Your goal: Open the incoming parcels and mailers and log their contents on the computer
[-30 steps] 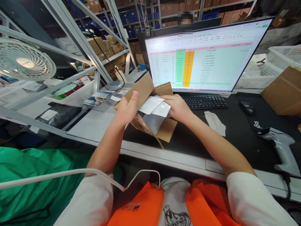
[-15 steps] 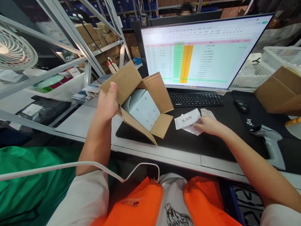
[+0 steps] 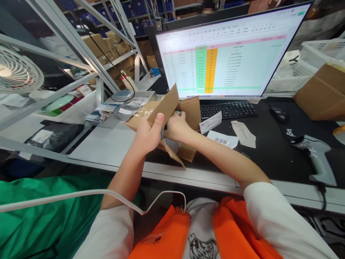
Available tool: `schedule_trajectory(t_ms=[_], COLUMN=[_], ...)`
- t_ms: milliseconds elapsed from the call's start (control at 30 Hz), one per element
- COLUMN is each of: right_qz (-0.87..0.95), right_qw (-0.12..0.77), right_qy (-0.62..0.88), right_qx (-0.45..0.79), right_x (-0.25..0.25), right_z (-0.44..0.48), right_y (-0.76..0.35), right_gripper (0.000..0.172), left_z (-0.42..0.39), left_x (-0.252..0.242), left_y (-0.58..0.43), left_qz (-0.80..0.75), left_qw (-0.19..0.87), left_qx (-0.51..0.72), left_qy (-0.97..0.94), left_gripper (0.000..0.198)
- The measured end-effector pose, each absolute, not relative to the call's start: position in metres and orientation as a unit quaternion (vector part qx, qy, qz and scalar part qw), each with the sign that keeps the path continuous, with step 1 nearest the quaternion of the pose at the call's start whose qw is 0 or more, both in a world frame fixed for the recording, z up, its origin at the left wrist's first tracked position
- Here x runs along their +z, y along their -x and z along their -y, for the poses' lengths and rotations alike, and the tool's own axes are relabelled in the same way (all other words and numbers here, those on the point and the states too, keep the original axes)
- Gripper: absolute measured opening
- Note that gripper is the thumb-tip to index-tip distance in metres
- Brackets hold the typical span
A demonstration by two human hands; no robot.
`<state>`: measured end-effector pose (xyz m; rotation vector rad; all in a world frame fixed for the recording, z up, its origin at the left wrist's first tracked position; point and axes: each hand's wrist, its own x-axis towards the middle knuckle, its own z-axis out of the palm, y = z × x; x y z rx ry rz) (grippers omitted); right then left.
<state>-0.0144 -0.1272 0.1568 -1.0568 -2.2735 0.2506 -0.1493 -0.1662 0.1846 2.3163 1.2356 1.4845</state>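
Note:
My left hand (image 3: 151, 133) grips an open cardboard box (image 3: 167, 104) by its near left flap, thumb on the outside. The box is tilted with its opening toward me and the right. Inside it, part of a pale blue-white box (image 3: 175, 145) shows below my right hand (image 3: 176, 126). That hand reaches into the opening with its fingers curled; what they hold is hidden. Right of the box, on the black mat, lie a white packet with dark lettering (image 3: 223, 139), a printed strip (image 3: 211, 122) and a beige crumpled piece (image 3: 244, 133).
A monitor (image 3: 242, 68) stands behind a black keyboard (image 3: 229, 109). To the right are a mouse (image 3: 279, 114), a grey barcode scanner (image 3: 314, 154) and another cardboard box (image 3: 322, 91). A white cable (image 3: 81, 193) crosses in front of my left arm. A fan (image 3: 18, 70) is at the left.
My right hand has let go of the white packet on the mat and moved left into the cardboard box. My left hand and the box have turned and shifted slightly right.

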Motion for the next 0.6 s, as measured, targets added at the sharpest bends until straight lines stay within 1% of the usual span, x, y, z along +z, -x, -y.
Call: schedule_trajectory(t_ms=[67,133,233,300,367,433,500,533,600], right_qz=[0.848,0.834,0.805,0.759,0.663,0.528,0.394,0.346,0.304], right_qw=[0.32,0.352,0.431,0.491,0.547,0.617,0.692,0.714,0.723], right_qy=[0.411,0.413,0.384,0.376,0.415,0.459,0.441,0.431,0.442], right_qx=[0.098,0.105,0.136,0.203,0.297,0.361,0.415,0.431,0.435], right_x=[0.155,0.153,0.145,0.136,0.122,0.103,0.082,0.07,0.049], right_z=[0.127,0.129,0.141,0.154,0.17,0.184,0.195,0.199,0.203], right_y=[0.023,0.022,-0.007,-0.05,-0.107,-0.17,-0.228,-0.253,-0.292], right_gripper=[0.028,0.022,0.02,0.024,0.027,0.027,0.026,0.025,0.027], left_z=[0.166,0.165,0.166,0.168,0.172,0.176,0.18,0.181,0.182], left_x=[0.182,0.18,0.178,0.178,0.177,0.176,0.174,0.173,0.171], left_y=[0.151,0.152,0.156,0.162,0.172,0.181,0.188,0.189,0.186], left_qz=[-0.414,-0.42,-0.42,-0.413,-0.412,-0.417,-0.42,-0.418,-0.403], left_qw=[0.049,0.05,0.054,0.051,0.05,0.053,0.05,0.047,0.042], left_qx=[0.501,0.516,0.534,0.555,0.584,0.616,0.639,0.644,0.631], left_qy=[-0.758,-0.745,-0.731,-0.72,-0.698,-0.666,-0.642,-0.639,-0.661], left_gripper=[0.058,0.058,0.056,0.055,0.057,0.061,0.063,0.063,0.057])
